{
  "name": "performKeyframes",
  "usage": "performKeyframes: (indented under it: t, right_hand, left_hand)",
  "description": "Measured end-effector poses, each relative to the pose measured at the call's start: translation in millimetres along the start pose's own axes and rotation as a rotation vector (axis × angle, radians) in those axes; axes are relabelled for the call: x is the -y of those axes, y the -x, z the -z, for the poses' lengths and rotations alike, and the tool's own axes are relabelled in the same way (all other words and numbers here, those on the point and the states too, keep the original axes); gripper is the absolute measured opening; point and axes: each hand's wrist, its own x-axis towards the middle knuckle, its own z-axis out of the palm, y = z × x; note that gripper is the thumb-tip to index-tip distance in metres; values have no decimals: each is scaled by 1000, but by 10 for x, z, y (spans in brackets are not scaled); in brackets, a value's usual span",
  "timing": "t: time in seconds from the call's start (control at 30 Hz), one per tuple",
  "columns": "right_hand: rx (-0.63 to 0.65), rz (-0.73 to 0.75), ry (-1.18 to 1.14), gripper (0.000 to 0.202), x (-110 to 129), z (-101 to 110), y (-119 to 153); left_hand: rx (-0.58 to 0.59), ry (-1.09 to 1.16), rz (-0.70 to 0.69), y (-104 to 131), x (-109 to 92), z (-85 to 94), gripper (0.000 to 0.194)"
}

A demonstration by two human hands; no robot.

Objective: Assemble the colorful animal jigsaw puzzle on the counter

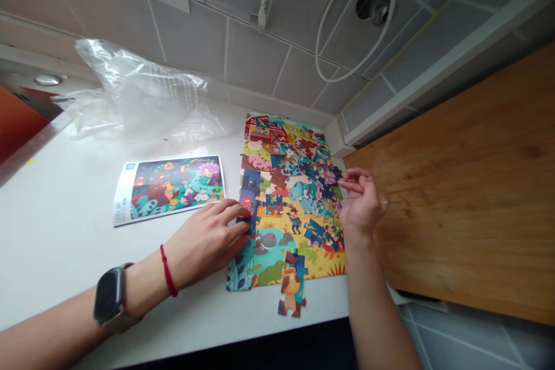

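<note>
The left hand [212,237] rests low over the left side of a colourful farm-scene puzzle board [323,263], its fingertips on a dark blue strip of joined puzzle pieces [250,183] that runs along that edge; its grip is loose, fingers slightly bent, pinching nothing. The right hand [365,205] hangs at the board's right edge, palm turned inward and fingers curled; its fingertips are close to a dark piece, but I cannot tell whether the grip pinches it. Loose pieces [321,234] lie scattered across the board, thickest in its upper right half. A few pieces with a dog [290,284] overhang the near edge onto the white counter [52,225]. Left of the board lies a booklet [176,185] with a forest picture, and behind it a crumpled clear plastic bag [147,98]. A wooden panel [468,196] stands to the right. The left wrist wears a dark-faced watch [108,296] and a red bracelet [167,272].
</note>
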Motion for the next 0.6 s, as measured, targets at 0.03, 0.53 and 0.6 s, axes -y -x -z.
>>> performKeyframes:
  t: [0.03, 0.53, 0.6]
  right_hand:
    - [-12, -3, 21, 37, -5, -7, -7]
    - [31, -45, 67, 37, -219, 197, -298]
    - [46, -44, 99, 37, -305, 300, -412]
  left_hand:
    - [0, 3, -2, -1, 3, 0, 15]
    - [-4, 50, 1, 13, 60, -42, 21]
    - [4, 63, 8, 14, 69, -41, 20]
